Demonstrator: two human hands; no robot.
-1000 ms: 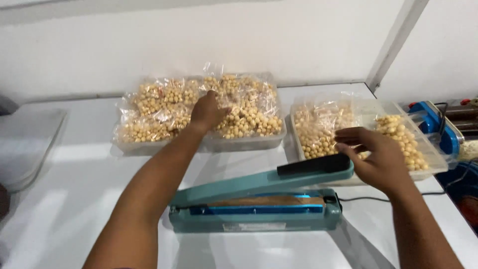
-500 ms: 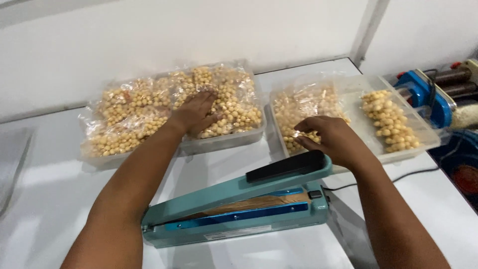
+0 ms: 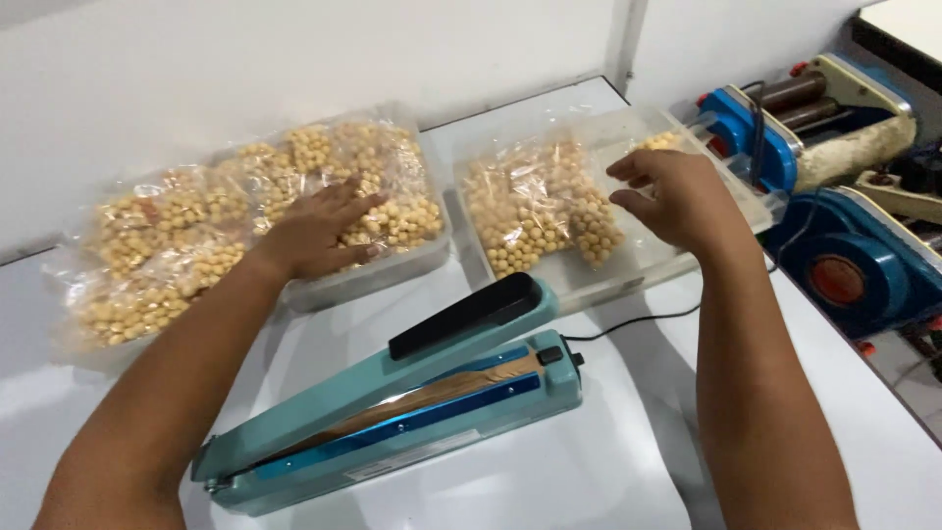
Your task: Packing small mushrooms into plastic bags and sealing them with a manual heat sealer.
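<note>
My left hand [image 3: 319, 231] lies flat, fingers spread, on clear bags of small yellow balls [image 3: 167, 245] heaped in the left clear tray [image 3: 363, 280]. My right hand [image 3: 677, 196] hovers over the right clear tray [image 3: 628, 275], fingers curled and apart, holding nothing, beside a bag of yellow balls [image 3: 540, 211] in that tray. A teal impulse bag sealer [image 3: 412, 402] with a black handle sits in front of both trays, its arm raised.
White tabletop [image 3: 589, 461] and white wall behind. A black cord [image 3: 628, 324] runs from the sealer to the right. Blue machines with rollers [image 3: 834, 147] stand at the right edge of the table.
The view swung left and closer. My right hand rose from the sealer's handle area to above the right tray. My left hand stayed on the bags in the left tray.
</note>
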